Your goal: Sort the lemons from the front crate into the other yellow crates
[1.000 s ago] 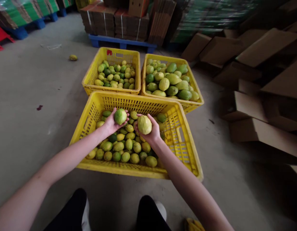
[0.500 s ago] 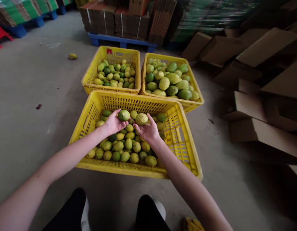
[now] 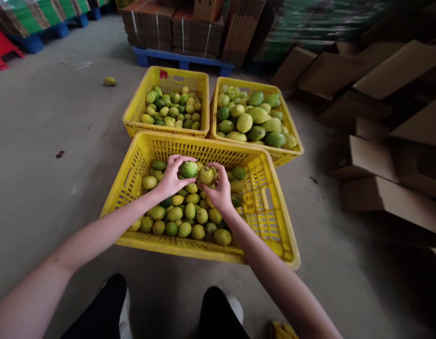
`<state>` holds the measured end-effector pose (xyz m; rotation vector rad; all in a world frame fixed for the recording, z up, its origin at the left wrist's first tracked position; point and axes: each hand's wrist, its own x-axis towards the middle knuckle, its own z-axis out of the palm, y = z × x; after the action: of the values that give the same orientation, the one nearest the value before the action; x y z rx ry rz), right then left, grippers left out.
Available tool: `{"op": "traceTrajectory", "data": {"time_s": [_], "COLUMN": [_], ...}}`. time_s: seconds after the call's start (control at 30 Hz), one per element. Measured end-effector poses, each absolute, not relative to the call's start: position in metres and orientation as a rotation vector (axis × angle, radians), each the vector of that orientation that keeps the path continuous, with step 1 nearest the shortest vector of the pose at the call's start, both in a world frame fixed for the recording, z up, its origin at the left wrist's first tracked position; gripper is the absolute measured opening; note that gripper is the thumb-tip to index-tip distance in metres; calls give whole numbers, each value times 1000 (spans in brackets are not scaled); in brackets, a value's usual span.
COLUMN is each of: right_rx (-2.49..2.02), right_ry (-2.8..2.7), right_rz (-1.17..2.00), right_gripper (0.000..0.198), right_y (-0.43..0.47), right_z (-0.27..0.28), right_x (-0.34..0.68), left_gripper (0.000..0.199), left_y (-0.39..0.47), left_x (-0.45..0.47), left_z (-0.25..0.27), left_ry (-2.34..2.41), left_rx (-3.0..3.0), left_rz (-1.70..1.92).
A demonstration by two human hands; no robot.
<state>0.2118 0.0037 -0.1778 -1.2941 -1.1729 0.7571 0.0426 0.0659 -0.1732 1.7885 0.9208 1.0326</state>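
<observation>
My left hand (image 3: 172, 179) is closed round a green lemon (image 3: 188, 169), thumb below and fingers above. In my right hand (image 3: 221, 189) is a yellower lemon (image 3: 207, 175), gripped between thumb and fingers with its end turned up. The two fruits are side by side, nearly touching, over the front yellow crate (image 3: 207, 253). Below them, many green and yellow lemons (image 3: 174, 214) cover most of the crate's floor. Part of that layer is hidden by my hands and forearms.
Behind stand two more yellow crates, one with smaller lemons (image 3: 173, 111), one with larger green fruit (image 3: 259, 114). A single fruit (image 3: 109, 81) lies on the floor at left. Cardboard boxes (image 3: 373, 157) crowd the right; a blue pallet (image 3: 184, 63) bears flattened cartons.
Both hands have turned the lemons: palms faced up under them before, and now fingers wrap over the sides with the fruit ends showing. The view has shifted slightly.
</observation>
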Motion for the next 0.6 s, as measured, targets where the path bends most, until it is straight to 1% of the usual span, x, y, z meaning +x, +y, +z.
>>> {"op": "traceTrajectory", "data": {"time_s": [0.07,0.13,0.23,0.33,0.5,0.6], "right_rx": [-1312,-1298,-1270,-1237,-1135,-1130], "right_ry": [-1307,-1356,-1355,-1248,-1035,-924], "right_rz": [561,426,353,451,758,942], "right_gripper": [46,43,44,50,55,58], "right_y": [2,2,3,3,4,4], "right_z": [-177,-176,-176,-177,-175,-173], "right_x": [212,213,213,212,212,212], "left_gripper": [50,58,62,56,63,59], "left_y": [66,66,65,64,64,67], "left_x": [42,44,46,47,45,43], "left_z": [-173,-173,-172,-168,-161,-158], "left_ry": [881,829,793,795,772,770], "left_rx": [1772,1719,1644,1555,1230,963], "left_rz": [1062,1102,1138,1115,1055,966]}}
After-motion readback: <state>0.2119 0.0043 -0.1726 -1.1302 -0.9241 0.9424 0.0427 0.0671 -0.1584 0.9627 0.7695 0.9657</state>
